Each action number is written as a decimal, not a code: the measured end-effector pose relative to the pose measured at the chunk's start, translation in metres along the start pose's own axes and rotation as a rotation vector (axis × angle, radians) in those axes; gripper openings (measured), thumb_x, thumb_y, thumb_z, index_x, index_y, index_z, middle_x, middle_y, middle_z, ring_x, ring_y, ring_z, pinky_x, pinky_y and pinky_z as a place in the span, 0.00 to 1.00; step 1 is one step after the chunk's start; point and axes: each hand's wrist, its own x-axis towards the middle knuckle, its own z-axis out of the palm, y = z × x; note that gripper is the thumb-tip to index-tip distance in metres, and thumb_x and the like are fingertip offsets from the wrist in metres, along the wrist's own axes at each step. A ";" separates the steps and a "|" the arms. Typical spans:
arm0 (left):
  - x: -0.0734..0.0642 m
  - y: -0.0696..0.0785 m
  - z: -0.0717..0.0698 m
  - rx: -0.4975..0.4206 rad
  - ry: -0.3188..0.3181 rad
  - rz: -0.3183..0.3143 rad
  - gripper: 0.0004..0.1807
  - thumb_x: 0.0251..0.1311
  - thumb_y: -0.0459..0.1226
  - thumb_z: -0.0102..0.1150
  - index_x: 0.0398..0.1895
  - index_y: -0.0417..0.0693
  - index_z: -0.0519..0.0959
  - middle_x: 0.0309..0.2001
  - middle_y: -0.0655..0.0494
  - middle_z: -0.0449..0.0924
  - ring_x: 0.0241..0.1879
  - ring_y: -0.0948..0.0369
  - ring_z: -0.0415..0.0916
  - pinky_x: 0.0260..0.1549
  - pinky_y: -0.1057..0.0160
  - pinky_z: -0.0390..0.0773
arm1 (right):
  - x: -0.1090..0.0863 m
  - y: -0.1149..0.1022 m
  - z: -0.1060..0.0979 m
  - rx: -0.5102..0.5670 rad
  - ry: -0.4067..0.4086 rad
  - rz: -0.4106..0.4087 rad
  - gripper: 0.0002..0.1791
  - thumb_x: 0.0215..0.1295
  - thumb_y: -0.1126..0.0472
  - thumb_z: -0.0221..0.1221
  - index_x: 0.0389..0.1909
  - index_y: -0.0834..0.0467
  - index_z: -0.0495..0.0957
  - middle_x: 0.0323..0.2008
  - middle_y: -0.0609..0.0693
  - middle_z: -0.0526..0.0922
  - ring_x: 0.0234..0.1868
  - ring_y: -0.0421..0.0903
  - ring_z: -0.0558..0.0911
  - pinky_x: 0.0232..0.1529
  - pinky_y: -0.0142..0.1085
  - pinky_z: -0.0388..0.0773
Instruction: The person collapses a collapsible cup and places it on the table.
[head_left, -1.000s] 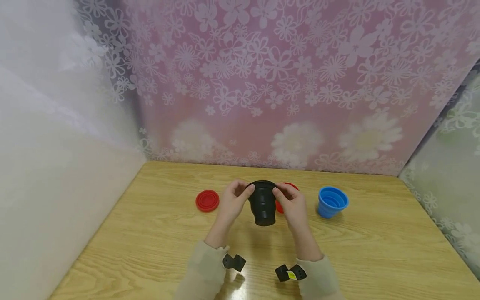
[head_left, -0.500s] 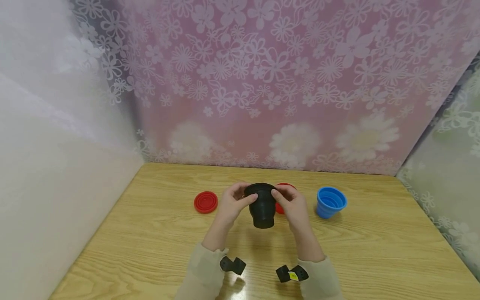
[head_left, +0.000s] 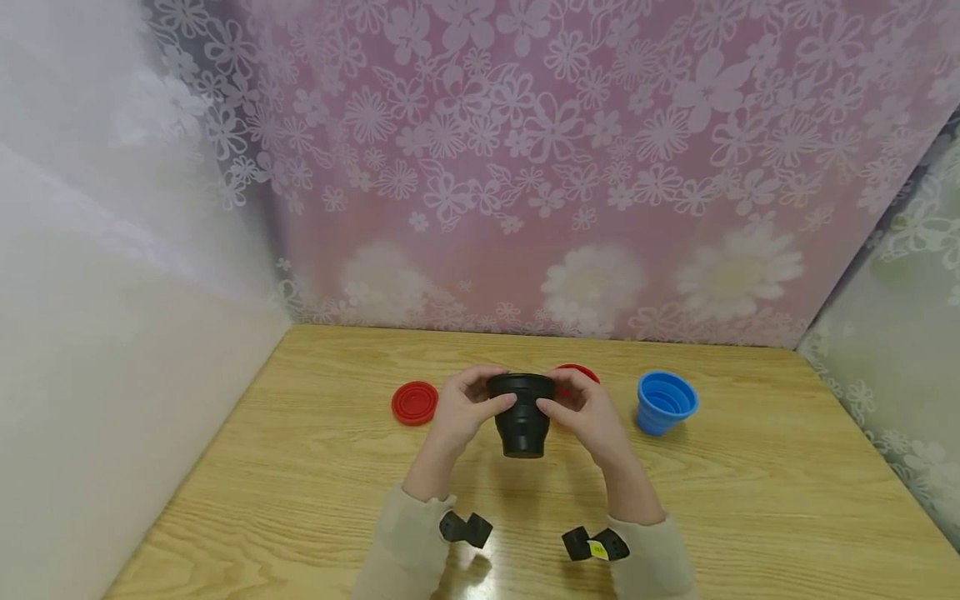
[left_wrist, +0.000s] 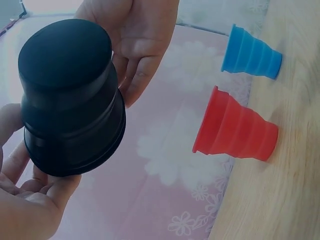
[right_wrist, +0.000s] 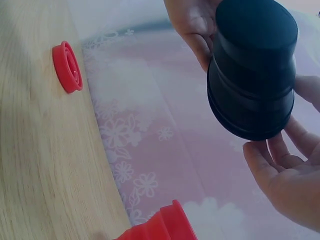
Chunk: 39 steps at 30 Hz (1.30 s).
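A black collapsible cup (head_left: pixel 522 421), stretched to its stepped tall shape, is held up above the table between both hands. My left hand (head_left: pixel 461 409) grips its left side near the wide rim, thumb on the near wall and fingers behind. On the right side my right hand (head_left: pixel 592 414) grips it the same way. Both wrist views show the cup's flat base toward the camera, with fingers around the rim end. Behind the right hand stands a red collapsible cup (left_wrist: pixel 237 125), mostly hidden in the head view.
A blue collapsible cup (head_left: pixel 666 403) stands expanded to the right on the wooden table (head_left: pixel 315 500). To the left lies a red collapsible cup folded flat (head_left: pixel 415 402). A pink floral curtain (head_left: pixel 480 167) closes off the back.
The black cup has tilted, its rim coming lower and its wall looking shorter in the head view. Both thumbs have slid down its near wall; the hands still hold it.
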 end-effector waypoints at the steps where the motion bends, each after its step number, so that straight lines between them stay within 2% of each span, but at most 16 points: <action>1: 0.000 0.001 0.000 0.006 0.003 0.001 0.19 0.48 0.26 0.61 0.47 0.31 0.74 0.41 0.46 0.74 0.38 0.57 0.73 0.40 0.61 0.74 | 0.000 0.000 0.000 -0.005 -0.001 0.001 0.18 0.54 0.69 0.60 0.45 0.69 0.70 0.41 0.61 0.73 0.40 0.51 0.75 0.41 0.32 0.75; 8: -0.007 0.020 0.006 0.067 0.030 0.013 0.17 0.49 0.24 0.59 0.45 0.30 0.74 0.40 0.42 0.75 0.37 0.55 0.74 0.39 0.61 0.75 | 0.000 0.000 0.002 -0.042 0.041 0.007 0.17 0.53 0.67 0.61 0.43 0.68 0.72 0.38 0.61 0.74 0.37 0.52 0.77 0.37 0.34 0.76; 11: -0.008 0.024 0.007 0.080 0.041 0.039 0.16 0.49 0.25 0.59 0.44 0.28 0.74 0.40 0.41 0.75 0.36 0.55 0.75 0.38 0.61 0.76 | 0.000 -0.001 0.003 -0.085 0.072 -0.005 0.16 0.52 0.66 0.62 0.42 0.67 0.73 0.37 0.60 0.75 0.36 0.51 0.78 0.36 0.34 0.77; 13: -0.008 0.023 0.007 0.081 0.046 0.052 0.16 0.49 0.24 0.59 0.44 0.28 0.75 0.40 0.40 0.75 0.35 0.56 0.75 0.37 0.62 0.76 | 0.000 -0.001 0.004 -0.125 0.096 -0.019 0.16 0.51 0.65 0.63 0.41 0.67 0.74 0.37 0.59 0.76 0.36 0.51 0.78 0.35 0.33 0.77; 17: -0.007 0.023 0.008 0.097 0.057 0.067 0.16 0.49 0.26 0.60 0.44 0.28 0.75 0.39 0.40 0.76 0.35 0.57 0.75 0.36 0.63 0.76 | -0.004 -0.016 0.011 -0.236 0.161 -0.064 0.13 0.50 0.69 0.63 0.38 0.69 0.76 0.34 0.60 0.77 0.36 0.53 0.78 0.36 0.40 0.77; 20: -0.004 0.013 0.008 0.100 0.072 0.066 0.16 0.50 0.27 0.60 0.44 0.30 0.76 0.39 0.41 0.76 0.33 0.58 0.75 0.34 0.65 0.77 | -0.006 -0.019 0.012 -0.307 0.210 -0.102 0.12 0.49 0.70 0.63 0.36 0.68 0.77 0.33 0.59 0.78 0.35 0.52 0.79 0.36 0.43 0.77; 24: 0.001 -0.002 0.007 0.096 0.100 0.034 0.16 0.50 0.31 0.61 0.45 0.35 0.77 0.39 0.43 0.77 0.32 0.61 0.74 0.33 0.67 0.76 | -0.003 -0.003 0.008 -0.354 0.254 -0.145 0.12 0.48 0.64 0.65 0.35 0.65 0.79 0.32 0.55 0.80 0.33 0.48 0.80 0.34 0.38 0.78; 29: -0.001 -0.001 0.004 0.090 0.115 -0.018 0.18 0.52 0.36 0.60 0.47 0.36 0.76 0.44 0.47 0.76 0.39 0.60 0.73 0.38 0.67 0.74 | -0.002 0.000 0.009 -0.364 0.301 -0.161 0.11 0.48 0.62 0.66 0.32 0.64 0.80 0.29 0.54 0.80 0.30 0.45 0.79 0.30 0.30 0.77; 32: -0.002 0.000 0.001 0.009 0.090 -0.036 0.18 0.53 0.32 0.59 0.47 0.32 0.75 0.44 0.47 0.77 0.40 0.60 0.73 0.41 0.65 0.74 | -0.002 0.000 0.009 -0.317 0.331 -0.147 0.10 0.48 0.64 0.65 0.31 0.66 0.80 0.28 0.55 0.80 0.28 0.43 0.78 0.29 0.26 0.76; 35: -0.001 0.000 -0.002 -0.076 0.046 -0.037 0.15 0.52 0.27 0.57 0.44 0.26 0.74 0.37 0.48 0.78 0.34 0.61 0.75 0.39 0.62 0.75 | -0.002 0.000 0.009 -0.280 0.350 -0.144 0.10 0.47 0.67 0.65 0.31 0.67 0.79 0.27 0.56 0.80 0.28 0.40 0.77 0.30 0.25 0.75; 39: -0.001 0.000 -0.004 -0.096 -0.016 -0.036 0.13 0.53 0.26 0.55 0.41 0.23 0.73 0.32 0.53 0.77 0.31 0.62 0.74 0.39 0.61 0.75 | -0.002 0.000 0.007 -0.283 0.350 -0.162 0.10 0.47 0.67 0.65 0.31 0.67 0.79 0.28 0.57 0.80 0.28 0.37 0.77 0.30 0.25 0.75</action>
